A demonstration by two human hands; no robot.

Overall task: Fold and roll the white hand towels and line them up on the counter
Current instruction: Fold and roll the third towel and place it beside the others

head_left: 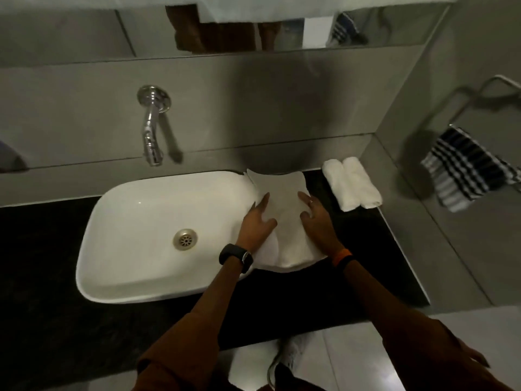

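Observation:
A white hand towel [284,193] lies spread in a long strip on the black counter [366,249], its left edge over the rim of the basin. My left hand [258,224] presses flat on the towel's left side, fingers apart. My right hand [317,218] rests flat on its right side, fingers spread, a ring on one finger. Two rolled white towels [352,183] lie side by side at the counter's back right corner, touching each other.
A white oval basin [135,221] with a metal drain [185,239] fills the counter's left half. A chrome tap [152,128] juts from the grey wall above it. A striped dark-and-white towel [468,167] hangs on a rail at right. The counter's front edge is near my arms.

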